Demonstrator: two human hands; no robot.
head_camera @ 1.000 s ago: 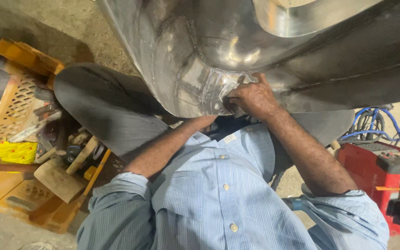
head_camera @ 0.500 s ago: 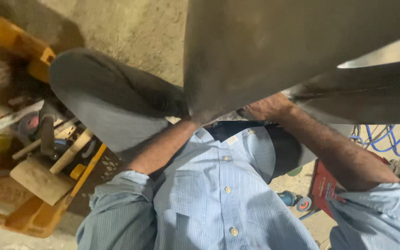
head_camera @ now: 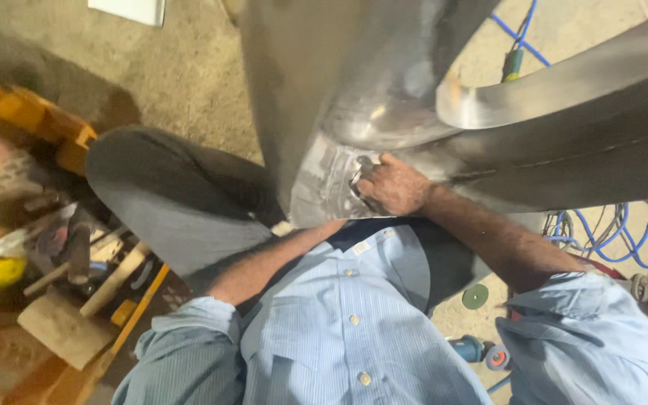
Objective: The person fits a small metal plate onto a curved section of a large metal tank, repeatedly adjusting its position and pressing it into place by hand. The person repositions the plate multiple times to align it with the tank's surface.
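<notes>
Now that the view's swung back, right hand is again curled, pinching something small and shiny against the scuffed patch of the big curved grey steel shell, while the left hand's hidden behind it, can't tell its grip.

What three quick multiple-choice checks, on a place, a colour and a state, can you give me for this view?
1. Where does the right hand rest?
A. on the wooden blocks
B. on the scuffed patch of the metal shell
C. on the knee

2. What colour are the loose cables on the floor at the right?
A. blue
B. yellow
C. white

3. What is the state of the left hand?
A. flat and open on the floor
B. gripping a hammer
C. hidden behind the metal shell's lower edge

Answers:
1 B: the right hand presses on the dull scuffed patch of the metal shell.
2 A: the cables are blue.
3 C: only the forearm shows, running up behind the shell.
</notes>
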